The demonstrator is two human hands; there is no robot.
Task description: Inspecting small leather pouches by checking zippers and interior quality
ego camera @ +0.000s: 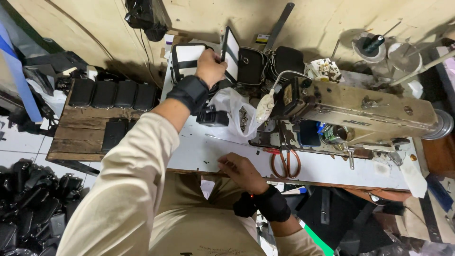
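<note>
White-and-black pouch (188, 59): far side of bench (327, 168), left of sewing machine (365, 111), standing upright against the wall. Left hand (210, 66) at its right edge, grip closed around a thin flat black-edged panel (231, 52) standing beside the pouch; black wrist band on that arm.

Right hand (241, 171): near edge of bench, palm down, fingers loosely curled and resting on the white surface, pinching nothing visible; black wrist band with small red light.

Orange-handled scissors (285, 163): flat on bench, just right of right hand, below machine head.

Clear plastic bag (235, 111): between the two hands, left of machine, small dark parts inside. Small black block (213, 117) just left of bag.

Black bags (268, 64): two, far side, right of the panel, against the wall.

Beige industrial sewing machine: right half of bench, arm running rightward, handwheel at far right. White lamp head (265, 105) on flexible neck at its left end.

Wooden side table (80, 132): left of bench. Row of finished black pouches (113, 94) along its far edge; one more nearer.

Heap of black pouches (28, 204): floor, near left.

Thread cone (372, 43): far right, behind machine.
</note>
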